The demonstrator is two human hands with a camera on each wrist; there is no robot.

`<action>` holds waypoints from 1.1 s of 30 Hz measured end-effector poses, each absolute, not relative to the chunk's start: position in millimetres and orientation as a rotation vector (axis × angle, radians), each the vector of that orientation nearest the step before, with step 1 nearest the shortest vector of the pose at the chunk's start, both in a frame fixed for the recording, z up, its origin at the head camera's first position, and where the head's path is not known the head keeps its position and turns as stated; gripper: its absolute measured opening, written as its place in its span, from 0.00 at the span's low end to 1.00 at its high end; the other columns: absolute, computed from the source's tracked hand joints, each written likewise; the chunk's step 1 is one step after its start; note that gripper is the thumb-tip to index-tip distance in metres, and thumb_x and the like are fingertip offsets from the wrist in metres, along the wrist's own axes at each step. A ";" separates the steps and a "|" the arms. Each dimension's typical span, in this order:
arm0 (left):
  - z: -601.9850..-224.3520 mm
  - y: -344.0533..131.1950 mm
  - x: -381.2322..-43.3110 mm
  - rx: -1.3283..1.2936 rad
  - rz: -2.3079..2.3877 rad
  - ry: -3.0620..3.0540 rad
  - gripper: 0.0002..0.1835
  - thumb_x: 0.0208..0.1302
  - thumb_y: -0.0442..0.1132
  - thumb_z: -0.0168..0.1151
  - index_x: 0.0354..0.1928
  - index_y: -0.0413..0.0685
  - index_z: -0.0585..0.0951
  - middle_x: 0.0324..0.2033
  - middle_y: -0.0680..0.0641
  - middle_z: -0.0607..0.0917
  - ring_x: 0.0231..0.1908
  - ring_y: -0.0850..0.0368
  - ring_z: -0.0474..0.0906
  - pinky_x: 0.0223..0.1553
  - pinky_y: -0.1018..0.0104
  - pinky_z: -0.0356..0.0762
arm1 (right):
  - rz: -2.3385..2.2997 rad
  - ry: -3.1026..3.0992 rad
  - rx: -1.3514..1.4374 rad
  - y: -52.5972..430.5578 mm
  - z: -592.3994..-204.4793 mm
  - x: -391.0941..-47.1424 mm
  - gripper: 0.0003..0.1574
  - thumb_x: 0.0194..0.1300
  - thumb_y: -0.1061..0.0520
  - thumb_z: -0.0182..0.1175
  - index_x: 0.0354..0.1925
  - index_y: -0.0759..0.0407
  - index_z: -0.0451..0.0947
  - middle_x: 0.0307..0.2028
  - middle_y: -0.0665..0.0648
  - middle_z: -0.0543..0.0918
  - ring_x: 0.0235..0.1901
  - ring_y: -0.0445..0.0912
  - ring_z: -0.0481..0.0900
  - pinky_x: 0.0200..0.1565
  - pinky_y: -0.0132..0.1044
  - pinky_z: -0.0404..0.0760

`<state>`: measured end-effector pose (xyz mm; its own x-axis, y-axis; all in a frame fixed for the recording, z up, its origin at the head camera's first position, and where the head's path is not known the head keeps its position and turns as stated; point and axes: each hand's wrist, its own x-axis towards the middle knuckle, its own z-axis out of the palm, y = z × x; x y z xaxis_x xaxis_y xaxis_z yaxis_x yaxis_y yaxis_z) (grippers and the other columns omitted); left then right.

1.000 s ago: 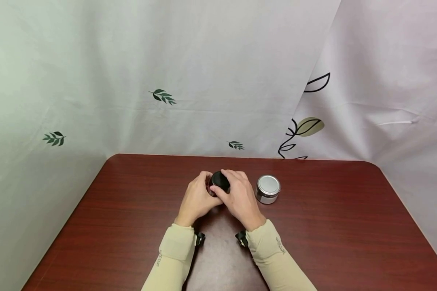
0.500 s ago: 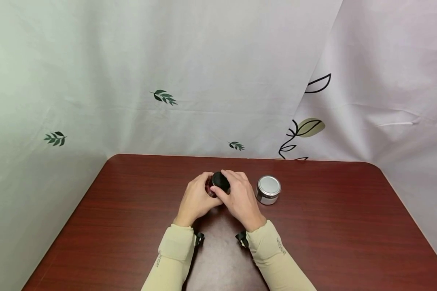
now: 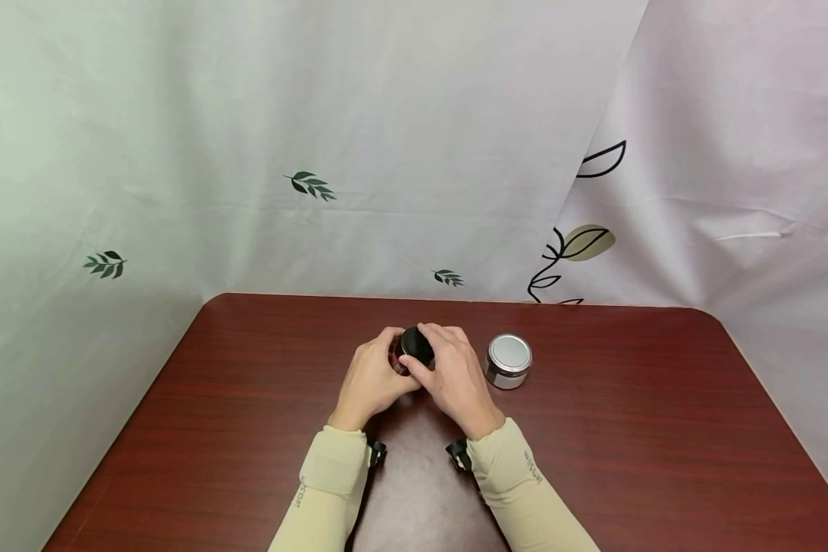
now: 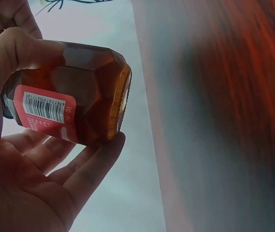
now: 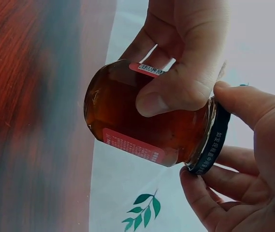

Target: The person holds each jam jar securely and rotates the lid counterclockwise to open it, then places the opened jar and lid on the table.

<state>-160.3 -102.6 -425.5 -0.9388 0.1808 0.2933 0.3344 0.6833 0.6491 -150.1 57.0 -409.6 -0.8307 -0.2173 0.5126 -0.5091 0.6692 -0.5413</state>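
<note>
A faceted glass jar (image 4: 86, 72) of amber-brown contents, with red labels and a barcode, is held above the table. My left hand (image 3: 371, 377) grips the jar's body, thumb on one side and fingers on the other. The jar's black lid (image 5: 210, 142) is pinched at its rim by the thumb and fingers of my right hand (image 3: 455, 377). In the right wrist view the lid sits on the jar's mouth. To the right of my right hand stands a silver-lidded tin (image 3: 509, 360) with a pale label, apart from both hands.
The reddish-brown wooden table (image 3: 635, 429) has rounded far corners. Behind it hangs a white curtain (image 3: 386, 138) printed with leaves. Black wrist straps (image 3: 458, 454) show under the pale sleeves (image 3: 524, 475).
Both hands stay in nearly the same place around the jar and its lid. The tin has not moved.
</note>
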 end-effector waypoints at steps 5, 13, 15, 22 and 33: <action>-425.6 -102.2 -159.6 -0.416 -1.099 -2.694 0.33 0.46 0.47 0.80 0.55 0.45 0.80 0.42 0.47 0.86 0.38 0.53 0.84 0.40 0.59 0.82 | 0.976 -2.474 0.590 58.2 -410.3 -150.3 0.33 0.59 0.52 0.74 0.57 0.69 0.80 0.52 0.63 0.84 0.54 0.55 0.78 0.57 0.47 0.77; -426.0 -102.9 -159.7 -0.422 -1.074 -2.701 0.32 0.46 0.47 0.80 0.54 0.45 0.80 0.42 0.47 0.87 0.38 0.53 0.84 0.40 0.59 0.82 | 0.963 -2.495 0.610 59.3 -406.7 -149.2 0.33 0.60 0.52 0.73 0.58 0.69 0.79 0.53 0.63 0.84 0.55 0.55 0.78 0.57 0.47 0.77; -426.1 -102.9 -160.0 -0.428 -1.066 -2.707 0.32 0.46 0.47 0.80 0.54 0.45 0.80 0.42 0.47 0.87 0.38 0.53 0.84 0.40 0.59 0.82 | 0.957 -2.506 0.611 59.9 -406.4 -149.2 0.33 0.60 0.52 0.73 0.58 0.69 0.79 0.53 0.63 0.84 0.54 0.55 0.78 0.57 0.47 0.77; -426.3 -102.8 -160.4 -0.433 -1.038 -2.730 0.32 0.45 0.45 0.79 0.54 0.45 0.80 0.41 0.48 0.87 0.37 0.53 0.83 0.39 0.59 0.82 | 0.934 -2.524 0.635 62.2 -405.5 -149.5 0.32 0.61 0.52 0.73 0.57 0.69 0.79 0.53 0.63 0.84 0.54 0.57 0.79 0.57 0.48 0.76; -426.8 -102.9 -161.5 -0.447 -1.008 -2.731 0.32 0.44 0.43 0.78 0.54 0.45 0.80 0.39 0.48 0.87 0.36 0.54 0.82 0.38 0.60 0.81 | 0.913 -2.554 0.654 64.5 -401.7 -149.0 0.32 0.62 0.52 0.72 0.58 0.70 0.79 0.54 0.63 0.83 0.55 0.57 0.79 0.57 0.49 0.76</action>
<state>-161.5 -102.9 -426.8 -0.9351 0.2118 0.2840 0.3455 0.7225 0.5989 -149.0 64.5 -401.7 -0.8323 -0.3036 0.4638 -0.5288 0.6858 -0.5001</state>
